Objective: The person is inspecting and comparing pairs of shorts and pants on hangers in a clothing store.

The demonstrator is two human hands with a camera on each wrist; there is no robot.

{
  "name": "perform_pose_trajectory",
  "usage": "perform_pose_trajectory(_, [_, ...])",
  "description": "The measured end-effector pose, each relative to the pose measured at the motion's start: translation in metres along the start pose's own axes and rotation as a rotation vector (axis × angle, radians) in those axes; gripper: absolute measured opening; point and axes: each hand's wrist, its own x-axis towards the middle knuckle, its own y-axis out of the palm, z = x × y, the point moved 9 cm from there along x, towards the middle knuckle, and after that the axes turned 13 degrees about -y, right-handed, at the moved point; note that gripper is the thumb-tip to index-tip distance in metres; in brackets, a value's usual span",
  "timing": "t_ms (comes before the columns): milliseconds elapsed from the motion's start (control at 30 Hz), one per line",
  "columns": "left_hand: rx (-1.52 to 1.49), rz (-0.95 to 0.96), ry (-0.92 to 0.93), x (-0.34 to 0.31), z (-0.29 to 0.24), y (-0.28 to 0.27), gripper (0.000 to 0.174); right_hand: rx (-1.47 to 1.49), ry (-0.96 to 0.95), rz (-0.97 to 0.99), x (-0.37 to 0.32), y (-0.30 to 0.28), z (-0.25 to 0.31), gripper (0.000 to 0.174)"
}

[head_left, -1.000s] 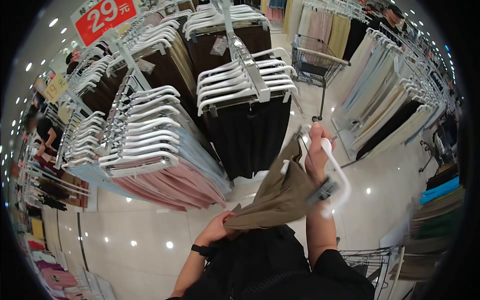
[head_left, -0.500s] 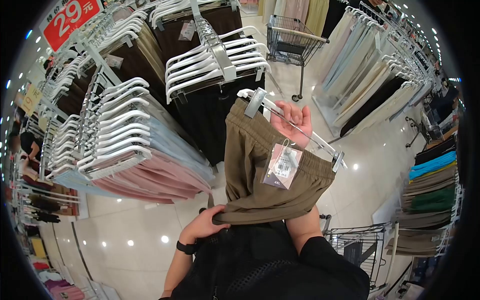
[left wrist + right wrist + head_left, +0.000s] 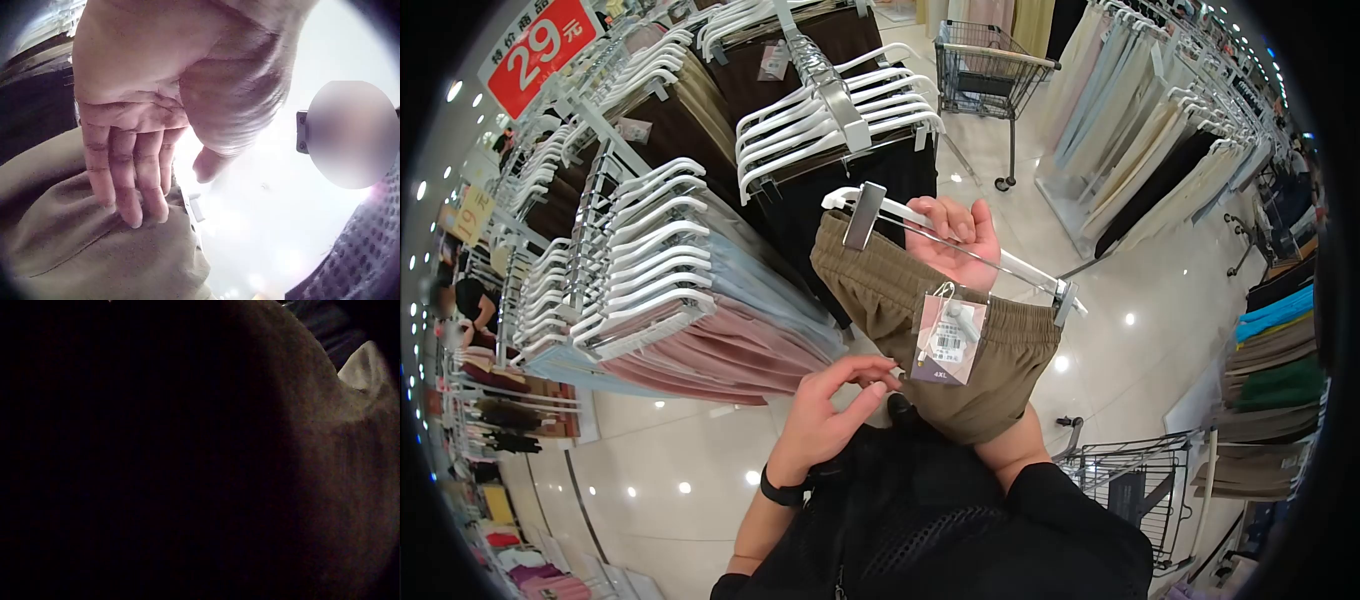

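Brown elastic-waist pants (image 3: 1000,350) hang from the clips of a white hanger (image 3: 1025,268), with a pink and purple tag (image 3: 948,340) in front. My right hand (image 3: 955,240) is behind the waistband, its fingers curled round the hanger's bar; the pants hide its wrist. Left of the pants my left hand (image 3: 825,410) has loosely bent fingers and holds nothing. In the left wrist view the left hand's fingers (image 3: 128,175) hang loosely in front of the brown cloth (image 3: 94,250). Dark, blurred cloth (image 3: 337,450) fills part of the right wrist view.
Racks with pink pants (image 3: 720,350), black pants (image 3: 850,200) and white hangers stand ahead and left. A shopping cart (image 3: 990,70) stands beyond, another cart (image 3: 1130,490) at lower right. Light-coloured pants (image 3: 1140,170) hang on the right. A person (image 3: 475,300) is at far left.
The pants and hanger have swung round, bringing the waistband and tag into view, and shifted slightly left. My left hand has let go of the brown cloth and moved up.
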Motion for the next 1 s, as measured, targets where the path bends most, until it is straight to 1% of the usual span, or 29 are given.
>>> perform_pose_trajectory(133, [0.016,-0.001,-0.013,0.015,0.006,0.013,0.021,0.037,0.026,0.024,-0.002,0.0,-0.002,0.049])
perform_pose_trajectory(200, [0.035,0.018,0.019,0.018,0.006,0.022,0.016,-0.007,0.011,0.044,-0.003,0.002,0.0,0.05])
perform_pose_trajectory(333, [0.092,0.002,0.061,0.018,-0.001,0.027,0.012,-0.023,-0.01,0.022,-0.003,0.001,0.005,0.051])
perform_pose_trajectory(400, [0.024,0.021,0.032,0.016,-0.002,0.027,0.009,-0.002,-0.001,0.034,-0.003,0.001,0.006,0.051])
perform_pose_trajectory(433, [0.025,0.024,0.03,0.015,-0.004,0.027,0.009,0.0,-0.004,0.033,-0.003,0.0,0.007,0.051])
perform_pose_trajectory(500, [0.04,0.014,0.042,0.013,-0.01,0.028,0.01,0.016,0.005,0.049,-0.004,0.0,0.006,0.044])
perform_pose_trajectory(533, [0.042,0.012,0.04,0.013,-0.01,0.029,0.01,0.018,0.006,0.048,-0.003,0.0,0.005,0.044])
perform_pose_trajectory(633, [0.017,0.021,0.026,0.011,-0.008,0.028,0.01,-0.008,0.014,0.059,-0.004,-0.002,0.001,0.044])
perform_pose_trajectory(700, [0.018,0.049,-0.035,0.012,-0.003,0.028,0.008,-0.014,0.02,0.034,-0.003,-0.003,0.0,0.052])
perform_pose_trajectory(833, [0.002,0.058,-0.048,0.012,0.003,0.027,0.009,-0.003,0.042,0.057,-0.002,-0.006,-0.003,0.052])
perform_pose_trajectory(933, [-0.008,0.054,-0.06,0.013,0.007,0.025,0.009,-0.049,0.039,0.06,-0.003,-0.006,-0.005,0.052])
perform_pose_trajectory(1000, [0.003,0.038,-0.043,0.015,0.008,0.024,0.009,-0.037,0.037,0.057,-0.004,-0.003,-0.005,0.052])
